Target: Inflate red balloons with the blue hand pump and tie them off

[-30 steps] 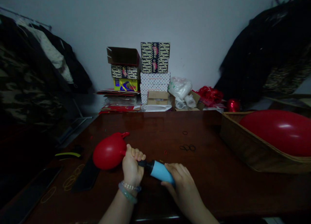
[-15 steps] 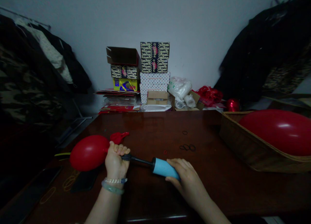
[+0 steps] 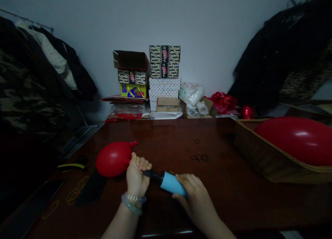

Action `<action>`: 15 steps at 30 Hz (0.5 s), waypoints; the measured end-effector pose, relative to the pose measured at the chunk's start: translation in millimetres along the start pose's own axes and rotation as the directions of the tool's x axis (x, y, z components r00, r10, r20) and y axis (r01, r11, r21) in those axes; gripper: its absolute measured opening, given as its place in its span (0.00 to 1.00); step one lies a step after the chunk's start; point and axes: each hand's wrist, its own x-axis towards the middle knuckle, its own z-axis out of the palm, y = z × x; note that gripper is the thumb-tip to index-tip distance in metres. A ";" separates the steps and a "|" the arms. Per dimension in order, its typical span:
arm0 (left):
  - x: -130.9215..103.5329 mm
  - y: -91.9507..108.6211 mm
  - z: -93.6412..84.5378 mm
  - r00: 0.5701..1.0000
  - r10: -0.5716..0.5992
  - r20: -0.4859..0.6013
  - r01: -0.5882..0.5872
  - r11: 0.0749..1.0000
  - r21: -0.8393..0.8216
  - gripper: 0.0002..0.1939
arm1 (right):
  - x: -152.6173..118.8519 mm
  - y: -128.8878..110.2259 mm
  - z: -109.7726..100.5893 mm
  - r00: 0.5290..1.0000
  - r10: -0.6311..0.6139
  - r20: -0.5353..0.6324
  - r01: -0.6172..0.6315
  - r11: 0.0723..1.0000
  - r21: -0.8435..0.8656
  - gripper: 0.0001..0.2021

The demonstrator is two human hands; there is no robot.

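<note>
A small, partly inflated red balloon (image 3: 112, 159) lies to the left of my left hand (image 3: 138, 175), which is closed around its neck and the black nozzle end of a hand pump. The pump's light blue barrel (image 3: 172, 184) points down to the right, with my right hand (image 3: 193, 194) wrapped round its far end. Little of the black rod shows between nozzle and barrel. Behind the balloon, a red tip (image 3: 133, 144) sticks out; the rest of that piece is hidden. My left wrist wears a beaded bracelet and a green bangle.
A wicker basket (image 3: 259, 156) holding a large red balloon (image 3: 298, 138) stands at the right. Black bands (image 3: 201, 158) lie mid-table. On the left are yellowish bands (image 3: 75, 194), a dark flat object (image 3: 92, 189) and a yellow-black strip (image 3: 71, 167). Stacked boxes (image 3: 164, 61) stand behind.
My left hand and the small balloon have moved right. The blue barrel has slid closer to my left hand, so less of the rod shows. The balloon now covers most of the red piece behind it.
</note>
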 end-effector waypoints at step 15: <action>6.4 28.6 2.8 0.995 0.096 -0.012 -0.096 0.995 0.016 0.24 | 5.6 5.6 -0.9 0.997 -0.056 -0.051 0.055 0.998 -0.014 0.23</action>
